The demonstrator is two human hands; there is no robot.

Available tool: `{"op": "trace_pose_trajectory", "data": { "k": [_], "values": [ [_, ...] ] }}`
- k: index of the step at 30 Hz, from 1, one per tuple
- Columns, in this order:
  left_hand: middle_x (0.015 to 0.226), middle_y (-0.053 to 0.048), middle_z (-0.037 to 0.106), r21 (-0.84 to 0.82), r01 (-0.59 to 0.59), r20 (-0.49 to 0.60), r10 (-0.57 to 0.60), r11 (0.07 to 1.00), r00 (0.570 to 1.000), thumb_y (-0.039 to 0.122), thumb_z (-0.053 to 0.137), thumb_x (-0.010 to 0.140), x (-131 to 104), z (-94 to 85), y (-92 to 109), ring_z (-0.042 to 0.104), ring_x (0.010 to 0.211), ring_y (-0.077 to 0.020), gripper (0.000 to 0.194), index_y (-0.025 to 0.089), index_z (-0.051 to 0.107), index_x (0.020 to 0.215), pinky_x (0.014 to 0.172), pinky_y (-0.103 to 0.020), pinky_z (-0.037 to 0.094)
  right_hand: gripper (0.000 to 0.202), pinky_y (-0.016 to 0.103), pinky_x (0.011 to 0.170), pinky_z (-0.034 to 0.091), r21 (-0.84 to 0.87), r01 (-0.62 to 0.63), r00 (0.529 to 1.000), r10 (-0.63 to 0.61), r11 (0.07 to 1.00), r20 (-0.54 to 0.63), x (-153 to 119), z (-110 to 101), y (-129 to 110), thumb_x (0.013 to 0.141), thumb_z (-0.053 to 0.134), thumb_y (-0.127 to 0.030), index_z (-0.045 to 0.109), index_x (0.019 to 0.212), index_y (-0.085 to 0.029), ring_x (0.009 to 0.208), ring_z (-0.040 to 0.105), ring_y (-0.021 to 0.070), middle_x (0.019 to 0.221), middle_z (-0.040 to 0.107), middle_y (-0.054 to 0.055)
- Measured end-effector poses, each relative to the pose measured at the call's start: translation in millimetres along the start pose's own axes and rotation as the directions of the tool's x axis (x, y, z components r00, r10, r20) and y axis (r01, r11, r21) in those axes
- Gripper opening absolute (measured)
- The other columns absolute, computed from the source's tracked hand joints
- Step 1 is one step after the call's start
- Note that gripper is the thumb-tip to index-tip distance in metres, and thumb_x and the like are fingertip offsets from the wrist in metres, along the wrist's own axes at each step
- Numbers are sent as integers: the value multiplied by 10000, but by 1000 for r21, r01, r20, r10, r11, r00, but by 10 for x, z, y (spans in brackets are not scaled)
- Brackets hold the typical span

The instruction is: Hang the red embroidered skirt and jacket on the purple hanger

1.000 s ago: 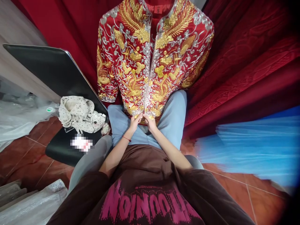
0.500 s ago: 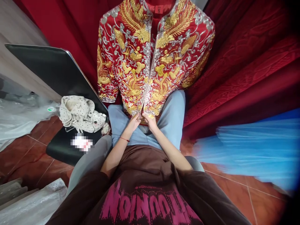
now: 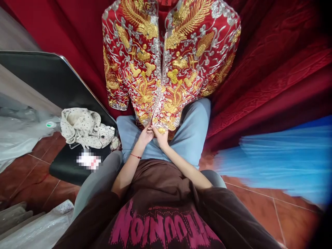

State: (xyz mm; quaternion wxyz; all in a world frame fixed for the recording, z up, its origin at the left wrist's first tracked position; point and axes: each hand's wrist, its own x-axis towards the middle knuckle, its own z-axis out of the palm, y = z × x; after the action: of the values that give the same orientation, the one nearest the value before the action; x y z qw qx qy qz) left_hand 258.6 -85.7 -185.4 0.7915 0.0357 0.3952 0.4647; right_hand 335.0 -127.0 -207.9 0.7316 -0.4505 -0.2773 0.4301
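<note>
In front of me hangs a red jacket (image 3: 168, 62) with gold and silver embroidery, its hem reaching down between my knees. My left hand (image 3: 146, 135) pinches the bottom corner of one front edge. My right hand (image 3: 161, 136) grips the bottom corner of the other front edge, close beside the left. The two front edges meet near the hem and part toward the collar. What the fingertips hold exactly, a fastener or just the cloth, is too small to make out. A red cord bracelet (image 3: 136, 156) circles my left wrist.
At left stands a black chair (image 3: 68, 173) bearing a dotted cream cloth bag (image 3: 83, 126) and a blurred-out item (image 3: 89, 160). Dark red curtains (image 3: 261, 69) hang behind and right. Blue tulle (image 3: 280, 155) spreads at right; clear plastic wrapping (image 3: 49, 221) lies lower left on the tiled floor (image 3: 259, 204).
The jacket sits slightly higher and further left in view. Both hands have shifted a little left with its hem, and the front edges have come closer together at the bottom.
</note>
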Motion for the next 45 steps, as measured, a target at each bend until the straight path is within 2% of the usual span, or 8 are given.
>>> {"op": "trace_pose_trajectory", "data": {
  "k": [17, 23, 32, 35, 37, 39, 41, 45],
  "values": [
    [550, 16, 520, -65, 79, 144, -69, 995, 987, 139, 440, 1011, -174, 90, -64, 444, 417, 11, 358, 118, 624, 705, 313, -38, 233, 363, 289, 560, 643, 229, -118, 980, 151, 966, -132, -123, 165, -237, 596, 858, -383, 668, 808, -157, 615, 654, 140, 749, 697, 19],
    [676, 24, 624, 83, -223, 163, 208, 971, 964, 140, 720, 818, -155, 61, -234, 540, 543, -19, 70, 130, 666, 775, 417, -109, 315, 383, 287, 716, 608, 171, -71, 968, 109, 983, -225, -96, 171, -267, 616, 840, -373, 677, 879, -148, 772, 694, 171, 853, 731, 60],
    [880, -14, 734, 214, -523, 198, 488, 825, 850, 229, 839, 686, -43, -6, -374, 621, 649, -91, 271, 170, 739, 931, 558, -200, 427, 317, 244, 549, 491, 157, -96, 971, 127, 983, -201, 27, 105, -310, 642, 822, -390, 598, 745, -189, 552, 535, 95, 652, 617, -29],
    [961, -31, 749, 212, -553, 147, 533, 806, 833, 226, 856, 658, 58, -95, -370, 674, 775, -125, 339, 175, 740, 973, 658, -214, 480, 421, 234, 458, 415, 40, -131, 987, 134, 991, -93, 110, 2, -218, 627, 835, -488, 520, 623, -210, 473, 442, 83, 530, 542, -49],
    [967, -34, 752, 220, -552, 105, 543, 804, 833, 230, 864, 642, 140, -177, -369, 687, 830, -132, 350, 169, 739, 963, 728, -222, 499, 505, 225, 401, 353, -91, -285, 955, 290, 954, 60, 154, -88, -155, 660, 782, -620, 490, 578, -216, 418, 415, 81, 458, 506, -46],
    [929, -29, 753, 238, -528, 70, 528, 815, 846, 247, 867, 632, 223, -260, -369, 685, 823, -121, 322, 153, 734, 910, 760, -219, 501, 565, 231, 370, 315, -356, -474, 798, 563, 806, 214, 187, -182, -118, 692, 699, -730, 513, 563, -212, 376, 442, 98, 420, 516, -15],
    [910, -26, 752, 252, -500, 65, 502, 828, 863, 262, 869, 623, 292, -324, -373, 681, 805, -113, 316, 146, 728, 881, 776, -220, 504, 583, 243, 381, 320, -681, -401, 687, 693, 613, 218, 218, -265, -117, 689, 702, -736, 522, 515, -210, 358, 472, 124, 381, 507, 10],
    [935, -44, 757, 272, -485, 108, 474, 831, 874, 292, 864, 631, 377, -371, -447, 697, 854, -153, 336, 141, 723, 896, 867, -286, 521, 466, 239, 520, 360, -880, -38, 888, 421, 473, 188, 304, -358, -200, 735, 763, -560, 543, 515, -213, 486, 554, 149, 421, 535, 5]
  ]
}}
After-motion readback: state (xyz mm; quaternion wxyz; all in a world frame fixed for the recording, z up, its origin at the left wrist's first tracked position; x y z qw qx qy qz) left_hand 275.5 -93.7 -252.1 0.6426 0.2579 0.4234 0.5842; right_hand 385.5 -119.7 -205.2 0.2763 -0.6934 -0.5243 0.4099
